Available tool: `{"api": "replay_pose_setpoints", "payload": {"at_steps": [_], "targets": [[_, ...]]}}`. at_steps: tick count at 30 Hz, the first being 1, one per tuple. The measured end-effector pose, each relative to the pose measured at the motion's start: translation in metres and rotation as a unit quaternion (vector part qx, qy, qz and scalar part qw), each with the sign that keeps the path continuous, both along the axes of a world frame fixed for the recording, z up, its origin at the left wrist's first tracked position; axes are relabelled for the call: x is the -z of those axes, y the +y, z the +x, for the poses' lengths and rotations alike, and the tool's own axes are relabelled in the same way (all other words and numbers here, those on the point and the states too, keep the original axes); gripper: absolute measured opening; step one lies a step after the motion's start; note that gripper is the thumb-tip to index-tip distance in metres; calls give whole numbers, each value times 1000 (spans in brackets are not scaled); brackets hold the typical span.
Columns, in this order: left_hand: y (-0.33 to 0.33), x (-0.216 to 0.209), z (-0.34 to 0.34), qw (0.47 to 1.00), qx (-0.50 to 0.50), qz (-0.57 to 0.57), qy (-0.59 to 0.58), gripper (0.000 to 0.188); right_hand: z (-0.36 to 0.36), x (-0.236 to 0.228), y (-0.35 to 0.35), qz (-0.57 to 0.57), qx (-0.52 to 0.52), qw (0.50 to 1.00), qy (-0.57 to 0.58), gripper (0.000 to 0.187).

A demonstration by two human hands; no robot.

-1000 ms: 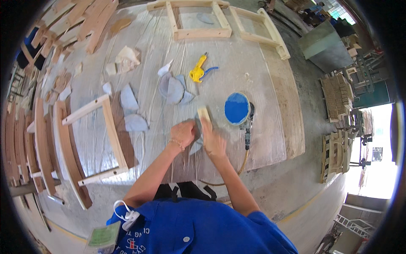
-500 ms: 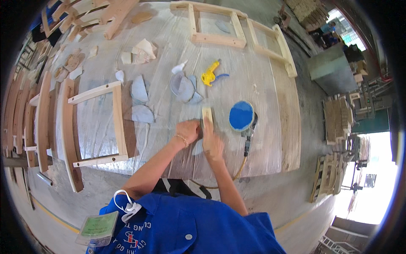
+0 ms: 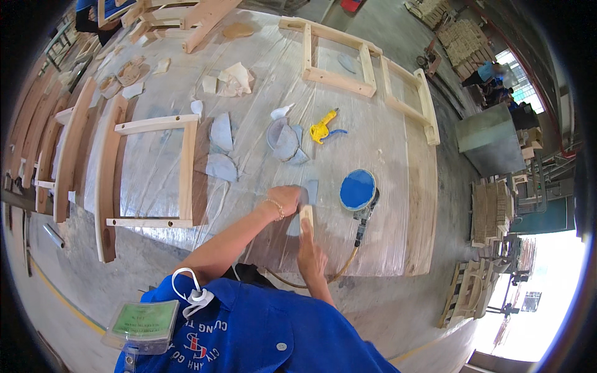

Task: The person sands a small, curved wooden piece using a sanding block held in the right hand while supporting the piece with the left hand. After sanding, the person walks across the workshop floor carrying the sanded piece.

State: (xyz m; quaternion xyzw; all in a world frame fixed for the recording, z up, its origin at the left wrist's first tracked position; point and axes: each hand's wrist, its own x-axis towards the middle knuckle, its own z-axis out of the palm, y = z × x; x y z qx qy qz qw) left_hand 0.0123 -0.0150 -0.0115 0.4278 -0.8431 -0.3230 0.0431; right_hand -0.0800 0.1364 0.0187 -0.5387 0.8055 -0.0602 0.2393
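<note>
My right hand [image 3: 312, 258] grips a small pale wooden block [image 3: 306, 216], its forefinger stretched along the wood. Just left of the block's far end, my left hand [image 3: 284, 200] is closed in a fist, and what it holds is hidden. A grey-blue piece of sandpaper [image 3: 313, 191] shows beside the left fingers; whether they touch it I cannot tell. Another scrap of sandpaper [image 3: 293, 228] lies between my hands on the plastic-covered table [image 3: 261, 177]. To the right rests a sander [image 3: 357, 189] with a blue round pad turned up and a hose running toward me.
Beyond my hands lie worn sanding discs [image 3: 286, 142] and a yellow air blow gun [image 3: 323, 127]. Wooden frames stand at left [image 3: 155, 171] and far right [image 3: 339, 59]. Folded sandpaper halves [image 3: 221, 166] sit near the left frame. Another person is at the far left edge.
My right hand has drawn the wooden block back toward me, past the left fist. Sandpaper now shows beside the left fingers. The whole view has shifted a little.
</note>
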Motion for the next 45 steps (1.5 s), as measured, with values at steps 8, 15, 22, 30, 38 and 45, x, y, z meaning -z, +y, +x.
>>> {"api": "replay_pose_setpoints", "payload": {"at_steps": [8, 15, 22, 30, 38, 45], "targets": [[3, -5, -13, 1000, -29, -7, 1, 16, -22, 5, -72, -59, -22, 998, 14, 45], [6, -11, -8, 999, 12, -53, 1, 14, -27, 14, -22, -100, -30, 995, 3, 44], [10, -6, -13, 999, -5, -42, 2, 16, -34, 18, -33, -144, -12, 989, -4, 48], [11, -14, -17, 999, 15, -41, -24, 15, -41, -9, -58, -75, 10, 997, 28, 46], [8, -4, -6, 998, -1, -63, 10, 13, -4, 6, 34, -81, -9, 996, 27, 46], [6, -2, -18, 999, -6, -46, -4, 12, -24, 16, -41, -163, -14, 984, 75, 49]]}}
